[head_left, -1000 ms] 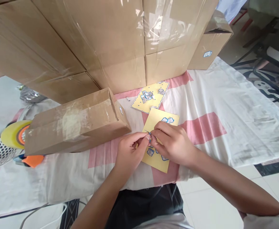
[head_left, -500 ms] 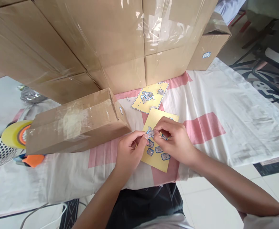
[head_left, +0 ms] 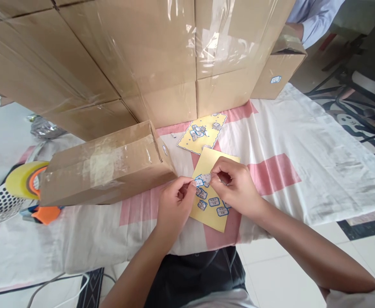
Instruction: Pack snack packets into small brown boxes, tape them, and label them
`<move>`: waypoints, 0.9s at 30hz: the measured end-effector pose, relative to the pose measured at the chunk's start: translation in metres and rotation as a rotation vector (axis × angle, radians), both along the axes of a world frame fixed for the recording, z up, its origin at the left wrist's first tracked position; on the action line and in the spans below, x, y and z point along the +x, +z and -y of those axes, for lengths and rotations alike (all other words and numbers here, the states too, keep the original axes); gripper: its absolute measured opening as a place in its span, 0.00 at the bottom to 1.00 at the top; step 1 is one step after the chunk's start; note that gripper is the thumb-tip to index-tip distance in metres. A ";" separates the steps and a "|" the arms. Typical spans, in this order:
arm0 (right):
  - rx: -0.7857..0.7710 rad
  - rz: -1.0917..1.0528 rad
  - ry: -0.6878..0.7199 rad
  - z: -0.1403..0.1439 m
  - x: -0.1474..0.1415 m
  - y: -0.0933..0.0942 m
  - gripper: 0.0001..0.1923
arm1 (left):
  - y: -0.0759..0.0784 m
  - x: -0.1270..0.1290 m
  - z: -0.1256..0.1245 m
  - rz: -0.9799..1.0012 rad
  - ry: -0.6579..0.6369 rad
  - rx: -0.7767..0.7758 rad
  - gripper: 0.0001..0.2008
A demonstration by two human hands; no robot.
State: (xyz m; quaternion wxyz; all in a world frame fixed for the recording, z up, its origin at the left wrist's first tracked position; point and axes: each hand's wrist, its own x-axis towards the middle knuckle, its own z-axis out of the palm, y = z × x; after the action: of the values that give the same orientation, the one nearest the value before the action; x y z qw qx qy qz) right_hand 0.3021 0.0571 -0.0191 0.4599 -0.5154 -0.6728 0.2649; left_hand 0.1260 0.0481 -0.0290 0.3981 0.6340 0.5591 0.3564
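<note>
Two hands [head_left: 206, 194] pinch one sticker [head_left: 206, 179]; two yellow sheets [head_left: 201, 133]

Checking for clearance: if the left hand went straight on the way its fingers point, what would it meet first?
Probably the right hand: the left hand points up-right at the small sticker both pinch above the yellow sheet.

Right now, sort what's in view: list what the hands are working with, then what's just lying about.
In hand:
left hand
right hand
small sticker pinched between them
yellow sticker sheet

Lying about:
second sticker sheet
long carton
stacked cartons
tape roll
small carton
</note>
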 end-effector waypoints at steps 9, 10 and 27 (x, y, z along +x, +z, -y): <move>-0.007 -0.018 -0.077 -0.004 0.007 0.002 0.09 | -0.007 -0.007 -0.002 0.047 0.033 -0.041 0.12; 0.009 -0.004 -0.053 -0.005 0.006 0.002 0.09 | -0.007 -0.006 -0.002 0.074 0.016 -0.050 0.12; 0.071 0.071 -0.107 -0.012 0.007 -0.006 0.09 | -0.010 -0.005 -0.002 0.025 -0.038 -0.024 0.15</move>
State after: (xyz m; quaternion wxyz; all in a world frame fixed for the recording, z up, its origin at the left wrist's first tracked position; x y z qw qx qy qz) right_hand 0.3086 0.0688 -0.0249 0.4673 -0.5432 -0.6689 0.1976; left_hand 0.1209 0.0505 -0.0388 0.4190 0.6352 0.5463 0.3501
